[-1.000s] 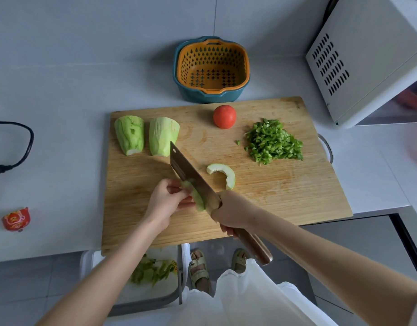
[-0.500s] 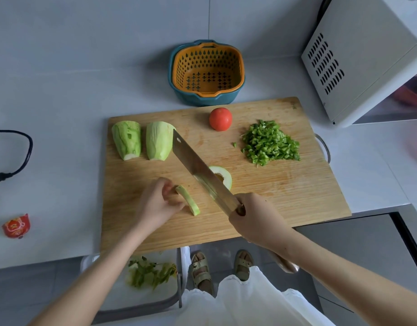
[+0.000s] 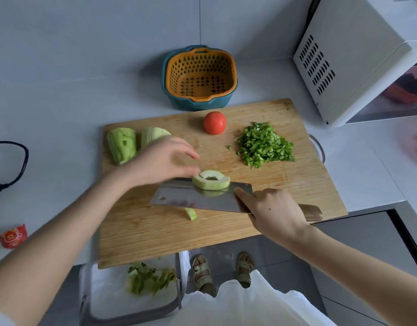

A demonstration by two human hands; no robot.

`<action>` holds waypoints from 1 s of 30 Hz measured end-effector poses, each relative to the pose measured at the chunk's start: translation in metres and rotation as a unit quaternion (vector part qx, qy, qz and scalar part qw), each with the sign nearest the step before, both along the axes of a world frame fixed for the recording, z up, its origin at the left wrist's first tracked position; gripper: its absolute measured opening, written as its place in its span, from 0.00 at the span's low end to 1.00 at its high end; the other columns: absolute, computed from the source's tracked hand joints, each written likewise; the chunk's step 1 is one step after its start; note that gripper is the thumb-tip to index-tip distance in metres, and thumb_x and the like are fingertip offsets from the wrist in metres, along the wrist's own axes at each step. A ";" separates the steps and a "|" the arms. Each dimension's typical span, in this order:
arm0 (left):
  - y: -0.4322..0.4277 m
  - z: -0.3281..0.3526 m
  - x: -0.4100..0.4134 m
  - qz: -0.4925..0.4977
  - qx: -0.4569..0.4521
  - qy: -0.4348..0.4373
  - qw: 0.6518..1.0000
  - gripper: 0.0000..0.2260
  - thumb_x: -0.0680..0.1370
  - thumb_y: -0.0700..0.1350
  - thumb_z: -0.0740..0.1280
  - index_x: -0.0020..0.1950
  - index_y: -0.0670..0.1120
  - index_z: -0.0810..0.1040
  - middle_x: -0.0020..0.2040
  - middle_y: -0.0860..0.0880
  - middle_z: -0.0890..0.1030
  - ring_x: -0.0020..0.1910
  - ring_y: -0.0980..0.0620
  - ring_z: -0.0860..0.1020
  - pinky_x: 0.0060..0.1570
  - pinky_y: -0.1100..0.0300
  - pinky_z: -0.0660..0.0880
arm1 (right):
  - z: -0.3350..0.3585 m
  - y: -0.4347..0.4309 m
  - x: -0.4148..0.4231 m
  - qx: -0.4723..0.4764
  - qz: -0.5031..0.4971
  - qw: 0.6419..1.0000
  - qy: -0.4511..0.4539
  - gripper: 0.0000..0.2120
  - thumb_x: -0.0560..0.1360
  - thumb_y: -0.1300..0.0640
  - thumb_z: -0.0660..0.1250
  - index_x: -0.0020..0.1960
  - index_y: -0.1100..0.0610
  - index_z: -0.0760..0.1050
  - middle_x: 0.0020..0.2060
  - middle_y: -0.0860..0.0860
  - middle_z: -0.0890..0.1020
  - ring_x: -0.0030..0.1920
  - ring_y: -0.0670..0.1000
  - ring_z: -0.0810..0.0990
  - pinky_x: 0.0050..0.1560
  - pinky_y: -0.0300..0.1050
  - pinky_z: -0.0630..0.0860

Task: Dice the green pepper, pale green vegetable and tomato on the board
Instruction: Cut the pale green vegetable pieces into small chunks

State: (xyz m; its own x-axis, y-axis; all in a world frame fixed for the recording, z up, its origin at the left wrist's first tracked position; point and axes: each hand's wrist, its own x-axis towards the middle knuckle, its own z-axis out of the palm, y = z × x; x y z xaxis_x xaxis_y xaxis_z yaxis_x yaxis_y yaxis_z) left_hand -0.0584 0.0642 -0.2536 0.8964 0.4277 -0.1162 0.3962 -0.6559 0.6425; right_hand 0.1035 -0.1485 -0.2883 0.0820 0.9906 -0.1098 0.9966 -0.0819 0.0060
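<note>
dicing stage, pale green vegetable. the right hand (image 3: 274,214) grasps the cleaver (image 3: 198,199) by its handle, blade tilted low against a ring slice (image 3: 211,181) lying mid-board. the left hand (image 3: 164,161), fingers loosely extended and holding nothing, reaches the ring's edge; contact is unclear. two large pieces (image 3: 121,144) wait at the far left of the board (image 3: 226,231); the tomato (image 3: 214,122) is whole, the green pepper (image 3: 263,144) already diced. advisable: steady the ring flat, tuck fingertips back, cut strips, then crosswise.
</note>
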 end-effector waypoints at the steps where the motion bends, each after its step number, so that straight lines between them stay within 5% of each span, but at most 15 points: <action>1: -0.008 -0.004 0.012 -0.064 0.039 0.056 0.996 0.17 0.69 0.59 0.71 0.55 0.56 0.79 0.54 0.60 0.76 0.56 0.60 0.70 0.61 0.60 0.65 | 0.000 0.001 0.001 0.003 0.011 1.000 -0.007 0.26 0.52 0.63 0.79 0.51 0.59 0.82 0.18 0.49 0.71 0.17 0.51 0.68 0.20 0.36 0.54; 4: -0.017 -0.026 0.032 -0.116 0.059 0.149 0.980 0.18 0.72 0.56 0.71 0.59 0.52 0.78 0.55 0.56 0.76 0.57 0.55 0.70 0.60 0.58 0.64 | 0.001 0.003 0.006 0.015 0.033 0.999 -0.016 0.26 0.54 0.65 0.79 0.52 0.59 0.81 0.19 0.49 0.71 0.17 0.52 0.68 0.20 0.37 0.56; 10: -0.010 -0.045 0.040 -0.114 0.057 0.182 0.975 0.10 0.79 0.48 0.64 0.57 0.46 0.77 0.55 0.50 0.77 0.58 0.49 0.72 0.58 0.57 0.66 | 0.001 -0.001 0.013 0.024 0.052 0.998 0.006 0.25 0.55 0.67 0.76 0.52 0.59 0.81 0.20 0.49 0.72 0.18 0.52 0.68 0.18 0.38 0.62; 13: 0.016 -0.035 0.035 -0.023 -0.056 0.147 0.987 0.06 0.80 0.46 0.62 0.55 0.47 0.75 0.50 0.49 0.78 0.50 0.47 0.76 0.49 0.56 0.70 | 0.005 -0.007 0.024 0.045 0.022 0.998 0.040 0.20 0.59 0.64 0.76 0.50 0.55 0.81 0.20 0.48 0.72 0.19 0.51 0.69 0.18 0.37 0.64; 17: 0.050 -0.030 0.016 0.039 -0.031 0.095 0.994 0.10 0.80 0.44 0.62 0.60 0.47 0.76 0.50 0.54 0.76 0.50 0.53 0.75 0.48 0.61 0.70 | 0.008 -0.019 0.050 0.061 -0.083 0.989 0.109 0.21 0.60 0.64 0.74 0.51 0.51 0.82 0.20 0.46 0.74 0.18 0.49 0.71 0.19 0.34 0.64; 20: 0.036 -0.048 0.014 -0.067 0.042 0.145 0.986 0.11 0.79 0.46 0.64 0.59 0.45 0.78 0.52 0.51 0.77 0.57 0.50 0.74 0.59 0.55 0.67 | 0.009 -0.025 0.061 0.077 -0.210 0.959 0.175 0.20 0.68 0.66 0.68 0.55 0.49 0.81 0.20 0.43 0.69 0.19 0.45 0.65 0.21 0.34 0.58; 23: 0.007 -0.062 0.018 -0.182 0.083 0.197 0.960 0.11 0.80 0.49 0.60 0.60 0.51 0.78 0.52 0.55 0.75 0.55 0.55 0.69 0.62 0.59 0.61 | 0.004 -0.025 0.063 0.079 -0.304 0.912 0.263 0.18 0.72 0.65 0.62 0.36 0.42 0.75 0.20 0.47 0.66 0.22 0.48 0.63 0.24 0.39 0.57; 27: -0.005 -0.070 0.011 -0.229 0.112 0.251 0.934 0.13 0.80 0.52 0.61 0.63 0.53 0.76 0.52 0.56 0.73 0.59 0.55 0.67 0.70 0.57 0.54 | -0.008 -0.020 0.064 0.100 -0.382 0.855 0.335 0.10 0.71 0.65 0.61 0.31 0.59 0.68 0.26 0.62 0.74 0.27 0.54 0.69 0.30 0.43 0.63; 30: -0.012 -0.073 -0.003 -0.196 0.057 0.277 0.939 0.25 0.75 0.55 0.67 0.70 0.56 0.68 0.61 0.55 0.69 0.64 0.56 0.63 0.69 0.59 0.56 | -0.012 -0.016 0.063 0.106 -0.395 0.839 0.359 0.10 0.70 0.65 0.61 0.30 0.60 0.67 0.26 0.59 0.73 0.27 0.54 0.69 0.31 0.44 0.64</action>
State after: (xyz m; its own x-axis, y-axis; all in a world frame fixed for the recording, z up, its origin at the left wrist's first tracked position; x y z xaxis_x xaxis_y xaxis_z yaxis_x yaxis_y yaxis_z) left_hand -0.0612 0.0520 -0.3263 0.8035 0.1144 -0.5842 0.3620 -0.8729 0.3270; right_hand 0.1663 -0.1648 -0.3008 0.7102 0.6621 -0.2394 0.3720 -0.6416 -0.6708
